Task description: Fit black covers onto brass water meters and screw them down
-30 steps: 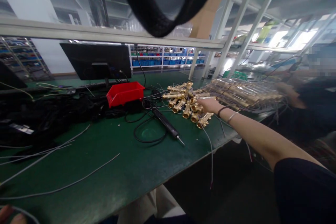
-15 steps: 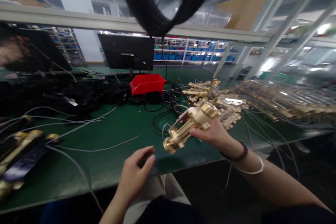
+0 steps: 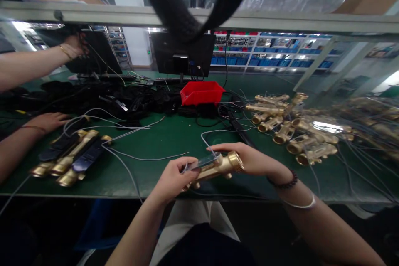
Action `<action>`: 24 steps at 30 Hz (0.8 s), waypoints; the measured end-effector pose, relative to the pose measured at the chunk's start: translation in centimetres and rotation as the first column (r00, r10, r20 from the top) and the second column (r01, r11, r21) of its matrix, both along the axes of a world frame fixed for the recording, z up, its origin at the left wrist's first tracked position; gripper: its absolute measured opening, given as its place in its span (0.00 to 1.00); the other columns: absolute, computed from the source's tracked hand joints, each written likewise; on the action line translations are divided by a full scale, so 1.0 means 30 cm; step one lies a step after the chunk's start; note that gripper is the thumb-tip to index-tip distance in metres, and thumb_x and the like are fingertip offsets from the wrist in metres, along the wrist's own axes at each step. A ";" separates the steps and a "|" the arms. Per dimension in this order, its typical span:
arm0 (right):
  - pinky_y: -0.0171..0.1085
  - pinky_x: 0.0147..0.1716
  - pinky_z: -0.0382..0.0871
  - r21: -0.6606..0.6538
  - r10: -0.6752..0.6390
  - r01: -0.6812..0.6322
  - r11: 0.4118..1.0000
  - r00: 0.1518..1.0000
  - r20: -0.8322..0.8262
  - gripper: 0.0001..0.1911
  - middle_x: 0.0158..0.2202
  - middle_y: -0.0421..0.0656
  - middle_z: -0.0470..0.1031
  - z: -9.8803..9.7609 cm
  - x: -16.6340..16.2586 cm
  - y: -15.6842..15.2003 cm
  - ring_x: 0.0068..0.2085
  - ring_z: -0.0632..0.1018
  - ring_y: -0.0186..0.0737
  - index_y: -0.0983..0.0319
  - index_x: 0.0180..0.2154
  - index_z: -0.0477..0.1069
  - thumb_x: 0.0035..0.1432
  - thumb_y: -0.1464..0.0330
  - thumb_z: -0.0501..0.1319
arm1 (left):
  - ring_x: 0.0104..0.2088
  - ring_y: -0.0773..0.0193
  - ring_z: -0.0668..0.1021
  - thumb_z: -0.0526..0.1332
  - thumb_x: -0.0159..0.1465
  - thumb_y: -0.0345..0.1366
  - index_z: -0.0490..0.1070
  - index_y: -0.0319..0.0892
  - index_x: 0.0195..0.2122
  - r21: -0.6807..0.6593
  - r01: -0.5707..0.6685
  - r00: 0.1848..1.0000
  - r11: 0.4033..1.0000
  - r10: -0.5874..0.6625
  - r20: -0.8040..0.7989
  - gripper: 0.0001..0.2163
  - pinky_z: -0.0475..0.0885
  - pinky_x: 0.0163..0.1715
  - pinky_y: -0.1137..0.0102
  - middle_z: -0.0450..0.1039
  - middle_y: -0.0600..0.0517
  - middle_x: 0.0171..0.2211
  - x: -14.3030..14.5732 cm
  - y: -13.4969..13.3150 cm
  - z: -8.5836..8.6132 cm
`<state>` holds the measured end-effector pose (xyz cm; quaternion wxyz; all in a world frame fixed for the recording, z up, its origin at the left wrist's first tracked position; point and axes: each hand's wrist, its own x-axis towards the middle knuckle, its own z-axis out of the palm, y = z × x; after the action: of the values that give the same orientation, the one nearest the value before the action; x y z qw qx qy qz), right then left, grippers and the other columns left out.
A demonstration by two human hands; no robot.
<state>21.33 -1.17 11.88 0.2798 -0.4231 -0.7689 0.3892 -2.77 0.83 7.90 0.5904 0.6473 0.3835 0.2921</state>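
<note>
Just above the front edge of the table, my left hand (image 3: 174, 178) grips the left end of a brass pipe fitting (image 3: 215, 169), thumb on its near side. The fitting lies tilted, its threaded end up to the right. A flat, glassy grey piece sits on its top, and a thin grey cable (image 3: 203, 135) loops up from it. Around the back of the threaded end is my right hand (image 3: 252, 160), fingers reaching left along the fitting; its thumb is hidden. On the right lies a pile of similar brass fittings (image 3: 311, 133) with loose cables.
A red bin (image 3: 202, 92) stands behind, near a monitor (image 3: 183, 56). Several fittings with dark covers (image 3: 90, 153) lie at left beside a co-worker's hand (image 3: 46, 122); the co-worker's other hand (image 3: 75, 45) is raised. Black parts (image 3: 137, 99) cover the back left. A shelf beam (image 3: 280, 23) crosses above.
My right hand has brought the brass pipe fitting down toward the table's front edge. My left hand, empty before, has closed on its left end. The view has turned left.
</note>
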 end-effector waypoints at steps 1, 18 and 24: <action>0.42 0.49 0.68 0.034 -0.070 0.067 0.997 0.994 0.081 0.20 0.48 0.47 0.74 0.005 0.030 0.021 0.48 0.75 0.45 0.62 0.50 0.70 0.56 0.65 0.61 | 0.23 0.66 0.72 0.61 0.54 0.41 0.73 0.37 0.38 0.080 -0.033 0.994 0.996 0.041 -0.097 0.15 0.64 0.23 0.74 0.72 0.52 0.24 -0.009 0.008 0.010; 0.40 0.40 0.67 0.070 0.006 0.004 0.998 0.989 -0.149 0.07 0.36 0.45 0.74 -0.102 -0.231 0.077 0.38 0.74 0.40 0.63 0.32 0.68 0.60 0.66 0.58 | 0.50 0.51 0.72 0.69 0.47 0.33 0.66 0.43 0.53 0.275 -0.004 0.929 0.961 0.106 -0.355 0.31 0.65 0.52 0.61 0.70 0.45 0.51 -0.065 0.069 -0.026; 0.33 0.25 0.66 -0.150 -0.168 0.087 0.985 0.690 -0.704 0.18 0.18 0.30 0.52 0.034 -0.195 0.097 0.19 0.57 0.28 0.60 0.29 0.60 0.57 0.53 0.59 | 0.46 0.55 0.74 0.69 0.46 0.35 0.61 0.43 0.59 0.114 0.142 0.957 0.983 -0.107 -0.271 0.37 0.67 0.49 0.62 0.70 0.46 0.50 -0.067 0.058 -0.010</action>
<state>15.48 1.73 12.91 0.5596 -0.3058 -0.5474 0.5418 -4.77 2.57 7.60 0.5073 0.7408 0.3970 0.1904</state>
